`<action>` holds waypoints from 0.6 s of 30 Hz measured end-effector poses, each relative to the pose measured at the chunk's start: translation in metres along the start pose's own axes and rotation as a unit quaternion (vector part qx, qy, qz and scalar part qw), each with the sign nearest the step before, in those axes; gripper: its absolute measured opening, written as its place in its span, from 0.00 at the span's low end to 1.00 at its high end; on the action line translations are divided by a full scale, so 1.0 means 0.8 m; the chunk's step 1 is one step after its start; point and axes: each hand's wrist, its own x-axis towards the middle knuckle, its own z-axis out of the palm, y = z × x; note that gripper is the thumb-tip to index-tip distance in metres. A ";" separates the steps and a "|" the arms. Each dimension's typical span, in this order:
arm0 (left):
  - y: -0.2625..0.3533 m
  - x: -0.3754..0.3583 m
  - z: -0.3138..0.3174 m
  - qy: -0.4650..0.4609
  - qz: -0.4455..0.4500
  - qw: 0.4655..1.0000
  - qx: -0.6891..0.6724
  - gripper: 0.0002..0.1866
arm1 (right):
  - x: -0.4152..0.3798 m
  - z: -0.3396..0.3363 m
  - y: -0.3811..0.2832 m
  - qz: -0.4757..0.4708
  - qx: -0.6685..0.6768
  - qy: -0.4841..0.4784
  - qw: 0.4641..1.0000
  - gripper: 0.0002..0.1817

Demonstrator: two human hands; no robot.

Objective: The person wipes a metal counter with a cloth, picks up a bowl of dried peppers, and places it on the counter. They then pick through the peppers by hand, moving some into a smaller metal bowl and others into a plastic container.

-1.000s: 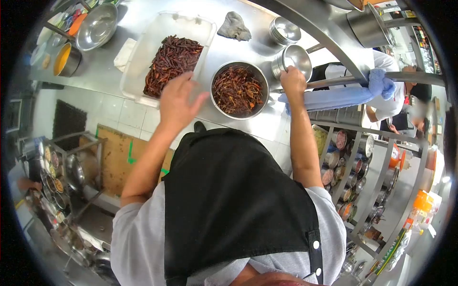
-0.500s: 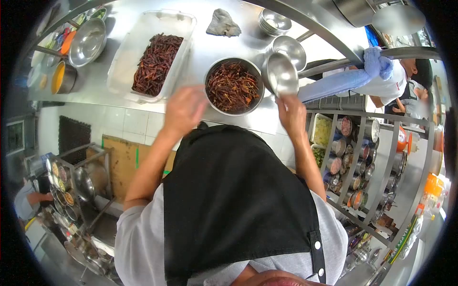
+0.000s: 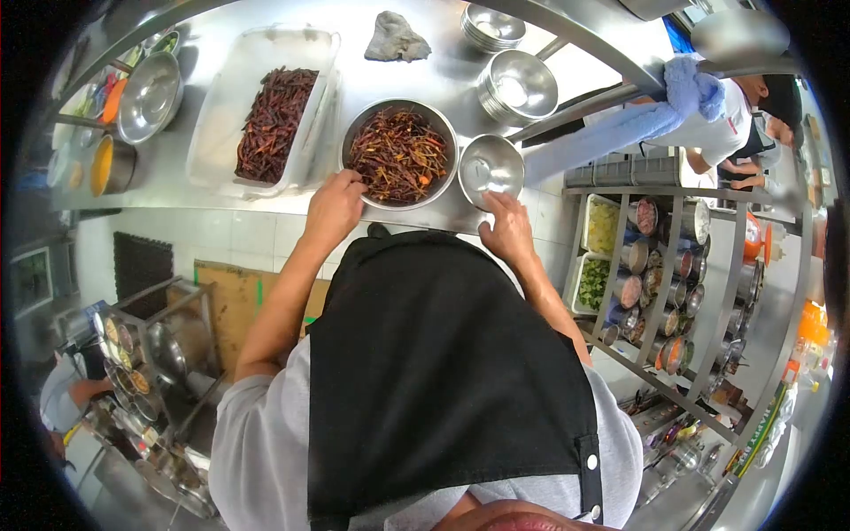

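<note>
Here, at the near edge of the steel worktop (image 3: 376, 81), the left hand (image 3: 336, 211) is seen with its fingers bent in against the left side of a wide bowl (image 3: 451, 152); whether the rim is gripped or only touched cannot be told. The wide bowl, just ahead and to the right of that hand, is well filled with dried red chillies (image 3: 398, 157). Across to the right hand (image 3: 511, 232): half open it is held, fingers laid at the near rim of a small bowl (image 3: 493, 166), thumb set apart from the metal. That small bowl is placed directly ahead of it, close beside the wide one.

Out on the surface, a plastic tub (image 3: 221, 115), part filled with more chillies (image 3: 276, 126), is seen ahead and left of the left hand. Far ahead, between the two hands, a grey cloth (image 3: 396, 37) is crumpled. Beyond the right hand, two stacks of bowls (image 3: 521, 86) are set.

And the room! To that hand's right, a pale blue towel (image 3: 611, 143) is knotted on a rail, a rack (image 3: 660, 274) is loaded with food containers, and a person in white (image 3: 726, 128) is glimpsed beyond.
</note>
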 end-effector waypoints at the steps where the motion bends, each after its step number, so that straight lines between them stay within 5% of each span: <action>1: -0.004 -0.002 0.000 -0.003 -0.004 1.000 0.014 0.13 | 0.012 -0.007 -0.004 -0.011 -0.018 0.010 1.000 0.12; 7: 0.015 -0.012 -0.016 -0.037 -0.063 0.997 0.014 0.19 | 0.103 0.039 -0.052 -0.038 0.065 -0.092 0.993 0.07; 12: 0.040 -0.009 -0.022 0.080 -0.058 0.992 -0.075 0.15 | 0.137 0.084 -0.066 -0.055 -0.065 -0.192 0.978 0.09; 15: 0.038 0.008 -0.004 0.117 -0.056 0.971 -0.200 0.17 | 0.131 0.081 -0.060 -0.054 -0.015 -0.138 0.989 0.07; 18: 0.053 0.031 0.021 0.033 -0.280 0.856 -0.433 0.17 | 0.125 0.052 -0.083 -0.038 0.074 -0.073 0.994 0.05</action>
